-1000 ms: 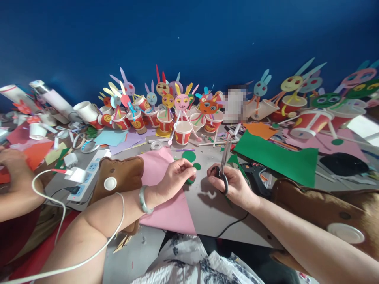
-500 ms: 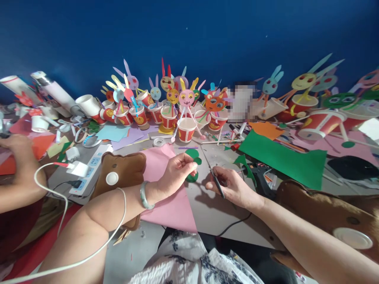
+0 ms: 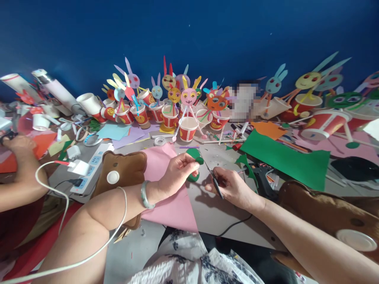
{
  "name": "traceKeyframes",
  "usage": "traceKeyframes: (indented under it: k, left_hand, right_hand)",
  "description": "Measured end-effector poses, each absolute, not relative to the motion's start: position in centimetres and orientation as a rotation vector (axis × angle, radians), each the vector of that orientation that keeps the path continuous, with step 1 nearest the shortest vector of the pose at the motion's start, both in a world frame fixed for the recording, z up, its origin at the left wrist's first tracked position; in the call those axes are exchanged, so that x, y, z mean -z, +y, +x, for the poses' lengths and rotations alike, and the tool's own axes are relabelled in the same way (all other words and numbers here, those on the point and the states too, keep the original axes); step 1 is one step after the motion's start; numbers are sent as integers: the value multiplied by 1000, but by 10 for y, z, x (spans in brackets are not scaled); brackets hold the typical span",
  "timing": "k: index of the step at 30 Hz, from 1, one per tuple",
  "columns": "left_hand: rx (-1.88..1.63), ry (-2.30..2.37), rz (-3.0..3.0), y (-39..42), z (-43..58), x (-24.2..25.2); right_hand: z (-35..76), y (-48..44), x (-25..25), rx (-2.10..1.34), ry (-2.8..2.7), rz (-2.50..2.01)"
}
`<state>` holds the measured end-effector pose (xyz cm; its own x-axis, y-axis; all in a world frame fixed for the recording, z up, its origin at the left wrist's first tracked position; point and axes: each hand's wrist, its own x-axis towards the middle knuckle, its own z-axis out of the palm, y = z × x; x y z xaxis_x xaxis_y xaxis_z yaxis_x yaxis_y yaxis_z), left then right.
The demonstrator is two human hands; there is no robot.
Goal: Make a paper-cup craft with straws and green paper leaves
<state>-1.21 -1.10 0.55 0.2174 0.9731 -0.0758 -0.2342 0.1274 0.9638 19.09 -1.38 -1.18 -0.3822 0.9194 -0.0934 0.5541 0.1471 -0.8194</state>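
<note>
Between thumb and fingers, my left hand [image 3: 181, 170] pinches a small green paper piece [image 3: 199, 160] over the table. My right hand [image 3: 232, 185] is closed round the black handle of a pair of scissors [image 3: 215, 182], whose blades point up and left, close beside the small piece. Behind my left fingers, a round green paper piece [image 3: 193, 152] and another green paper piece [image 3: 194, 176] show partly; whether they lie on the table or are held I cannot tell. A pink paper sheet [image 3: 166, 213] lies under my left wrist.
Paper cups with rabbit-like paper heads [image 3: 188, 126] line the back. A large green sheet [image 3: 286, 159] and green scraps [image 3: 248, 165] lie right. Left are a brown cushion [image 3: 127, 169], a power strip [image 3: 94, 167] and another person's arm [image 3: 17, 173]. A white cable [image 3: 118, 227] crosses my left arm.
The scissor blades have come in against the small green piece in my left hand. The view has shifted slightly; the other person's hand at the far left has moved a little.
</note>
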Motion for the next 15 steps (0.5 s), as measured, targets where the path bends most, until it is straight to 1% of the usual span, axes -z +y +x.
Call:
traceKeyframes:
  k: [9, 15]
  left_hand:
    - [-1084, 922, 1043, -11, -13, -4]
    - [-1051, 932, 1068, -9, -14, 2]
  right_hand:
    - [193, -13, 19, -1112, -1966, -1378]
    - [195, -13, 8, -1057, -1854, -1358]
